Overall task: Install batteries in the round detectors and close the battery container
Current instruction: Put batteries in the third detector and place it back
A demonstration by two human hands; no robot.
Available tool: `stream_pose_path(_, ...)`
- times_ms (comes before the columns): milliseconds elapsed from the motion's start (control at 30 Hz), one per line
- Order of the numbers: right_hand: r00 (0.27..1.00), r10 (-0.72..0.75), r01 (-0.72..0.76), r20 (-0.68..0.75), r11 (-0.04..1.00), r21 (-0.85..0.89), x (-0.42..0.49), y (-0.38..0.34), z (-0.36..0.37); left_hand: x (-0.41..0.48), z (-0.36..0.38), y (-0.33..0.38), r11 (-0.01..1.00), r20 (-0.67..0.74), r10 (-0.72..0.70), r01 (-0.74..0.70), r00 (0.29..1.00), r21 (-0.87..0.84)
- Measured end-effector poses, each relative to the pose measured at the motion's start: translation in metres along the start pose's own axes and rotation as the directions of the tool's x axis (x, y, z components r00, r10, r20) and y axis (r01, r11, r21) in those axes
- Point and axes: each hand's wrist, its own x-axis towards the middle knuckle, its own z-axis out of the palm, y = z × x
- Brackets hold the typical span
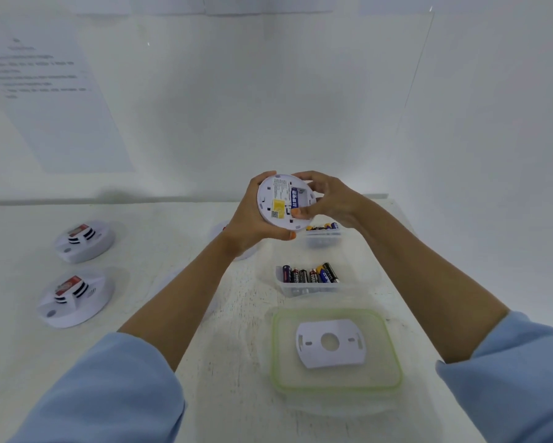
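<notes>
As left hand [252, 227] cups it, round white detector [273, 193], blue battery [295, 198], yellow sticker [278, 208]

Nothing legible: blurred lines on wall sheet [54, 100], white characters on blue battery [295, 199], lettering on boxed batteries [310, 274].

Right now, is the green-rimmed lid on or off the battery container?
Off. The green-rimmed lid lies flat on the table, apart from the battery container.
</notes>
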Motion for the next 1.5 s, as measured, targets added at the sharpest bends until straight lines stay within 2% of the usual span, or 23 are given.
stream_pose_path(67, 0.999, 0.02, -0.021, 0.031, 0.998, 0.055, 0.005, 0.002, -0.001, 0.003, -0.004, -0.002, 1.0, 0.005, -0.006, 0.006, 1.0, 0.007)
stream_pose_path(133, 0.996, 0.072, -0.079, 0.044, 0.98, 0.185, 0.011, 0.003, -0.009, 0.008, -0.009, -0.005, 1.0, -0.006, -0.016, 0.016, 1.0, 0.018)
stream_pose_path(200, 0.991, 0.133, -0.127, -0.023, 0.977, 0.171, 0.017, 0.009, -0.02, 0.01, -0.013, -0.007, 0.999, -0.026, -0.034, 0.034, 0.999, 0.024)
stream_pose_path(233, 0.985, 0.163, -0.16, -0.063, 0.985, 0.06, 0.02, 0.013, -0.025, 0.012, -0.014, -0.009, 0.999, -0.033, -0.04, 0.041, 0.999, 0.022)
stream_pose_path(267, 0.977, 0.191, -0.202, -0.089, 0.971, -0.125, 0.023, 0.018, -0.029, 0.012, -0.015, -0.012, 0.999, -0.038, -0.044, 0.045, 0.998, 0.021)
stream_pose_path(333, 0.966, 0.248, -0.247, -0.07, 0.815, -0.524, 0.031, 0.028, -0.027, 0.014, -0.016, -0.016, 0.998, -0.055, -0.048, 0.05, 0.997, 0.027)
stream_pose_path(367, 0.959, 0.279, -0.239, -0.045, 0.713, -0.659, 0.034, 0.034, -0.023, 0.015, -0.016, -0.018, 0.998, -0.062, -0.047, 0.049, 0.997, 0.034)
stream_pose_path(433, 0.944, 0.329, -0.225, -0.036, 0.558, -0.799, 0.041, 0.041, -0.011, 0.017, -0.015, -0.022, 0.998, -0.067, -0.043, 0.046, 0.997, 0.05)
stream_pose_path(533, 0.945, 0.321, -0.215, -0.07, 0.445, -0.869, 0.048, 0.049, -0.002, 0.016, -0.013, -0.026, 0.997, -0.061, -0.043, 0.047, 0.997, 0.054)
stream_pose_path(733, 0.973, 0.232, -0.097, 0.019, 0.478, -0.873, 0.053, 0.051, -0.003, 0.013, -0.014, -0.028, 0.997, -0.073, -0.03, 0.035, 0.997, 0.069)
stream_pose_path(800, 0.98, 0.191, -0.062, 0.05, 0.539, -0.84, 0.051, 0.052, -0.005, 0.013, -0.016, -0.027, 0.996, -0.081, -0.029, 0.035, 0.996, 0.079)
stream_pose_path(833, 0.988, 0.155, -0.083, 0.017, 0.617, -0.783, 0.049, 0.051, -0.007, 0.013, -0.018, -0.027, 0.996, -0.084, -0.028, 0.035, 0.996, 0.082)
stream_pose_path(900, 0.984, 0.04, -0.127, -0.173, 0.837, -0.532, 0.043, 0.043, -0.014, 0.012, -0.02, -0.027, 0.996, -0.089, -0.027, 0.034, 0.996, 0.079)
stream_pose_path(933, 0.952, -0.022, -0.093, -0.305, 0.931, -0.354, 0.039, 0.036, -0.019, 0.011, -0.021, -0.027, 0.997, -0.09, -0.027, 0.034, 0.996, 0.075)
stream_pose_path(1000, 0.874, -0.087, 0.065, -0.478, 0.996, -0.062, 0.032, 0.019, -0.028, 0.009, -0.02, -0.026, 0.997, -0.09, -0.026, 0.032, 0.996, 0.066)
stream_pose_path(1033, 0.867, -0.11, 0.127, -0.487, 0.992, 0.003, 0.028, 0.01, -0.03, 0.009, -0.018, -0.025, 0.998, -0.088, -0.025, 0.031, 0.996, 0.063)
stream_pose_path(1100, 0.894, -0.173, 0.159, -0.414, 0.985, -0.069, 0.019, -0.007, -0.023, 0.008, -0.013, -0.022, 0.998, -0.084, -0.015, 0.02, 0.996, 0.065)
stream_pose_path(1167, 0.906, -0.238, 0.137, -0.351, 0.948, -0.288, 0.013, -0.015, -0.012, 0.006, -0.008, -0.018, 0.998, -0.081, 0.001, 0.005, 0.997, 0.068)
stream_pose_path(1333, 0.89, -0.357, 0.102, -0.284, 0.762, -0.639, -0.004, -0.014, 0.007, 0.0, -0.001, -0.01, 0.999, -0.083, 0.019, -0.017, 0.996, 0.03)
stream_pose_path(1500, 0.88, -0.406, 0.105, -0.247, 0.673, -0.732, -0.027, -0.018, 0.029, -0.012, 0.004, -0.003, 0.999, -0.105, 0.048, -0.049, 0.993, -0.01)
